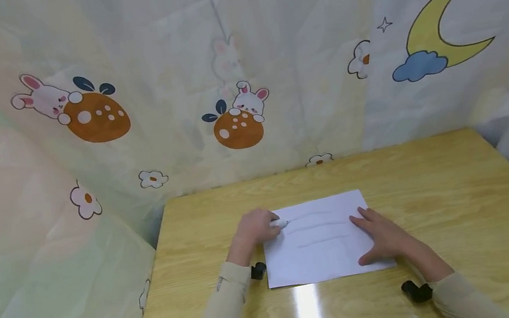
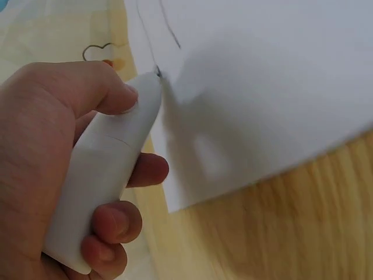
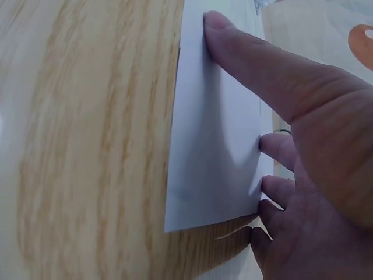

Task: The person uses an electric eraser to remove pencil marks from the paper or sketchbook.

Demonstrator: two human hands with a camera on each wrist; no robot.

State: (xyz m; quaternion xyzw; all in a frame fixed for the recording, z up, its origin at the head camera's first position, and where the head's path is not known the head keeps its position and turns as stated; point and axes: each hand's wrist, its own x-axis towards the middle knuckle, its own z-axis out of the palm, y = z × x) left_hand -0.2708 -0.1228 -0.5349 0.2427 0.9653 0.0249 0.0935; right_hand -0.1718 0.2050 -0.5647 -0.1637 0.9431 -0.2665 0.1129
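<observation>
A white sheet of paper (image 1: 321,261) lies on the wooden table, with three thin, slightly wavy grey lines running across it. My left hand (image 1: 255,227) is at the sheet's left edge and grips a thick white pen-shaped tool (image 2: 105,154). Its small dark tip meets the paper at the end of one line, and the thumb lies along the body near that tip. Over at the paper's right side, my right hand (image 1: 384,233) rests with fingers spread. In the right wrist view the thumb (image 3: 250,52) lies extended on the sheet, and the other fingertips are along its edge.
The wooden table (image 1: 466,201) stretches out around the sheet. Behind and beside it hangs a printed cloth (image 1: 159,85) with rabbits, flowers and a moon. Small black devices are worn at the left wrist (image 1: 258,271) and the right wrist (image 1: 417,291).
</observation>
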